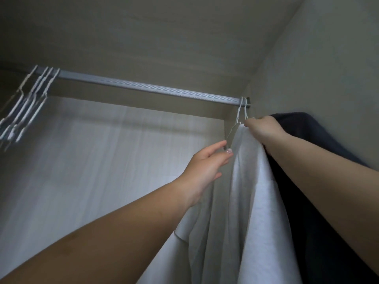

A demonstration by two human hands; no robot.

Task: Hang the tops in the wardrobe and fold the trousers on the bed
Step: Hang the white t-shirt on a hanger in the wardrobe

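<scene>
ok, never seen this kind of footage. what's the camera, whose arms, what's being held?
No robot here: one wide camera on a person's head, looking up into a wardrobe. The arms are theirs. A rail runs across; empty hangers bunch at its left end. At the right end two hooks sit on the rail. The left hand pinches the wire of a hanger carrying a white top. The right hand takes a grip at the white top's neck, by the hooks. A dark top hangs behind it, against the side wall.

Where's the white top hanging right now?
In the head view, the white fabric top hangs at the right end of the grey metal wardrobe rail, just left of a dark navy garment, between both hands.
</scene>
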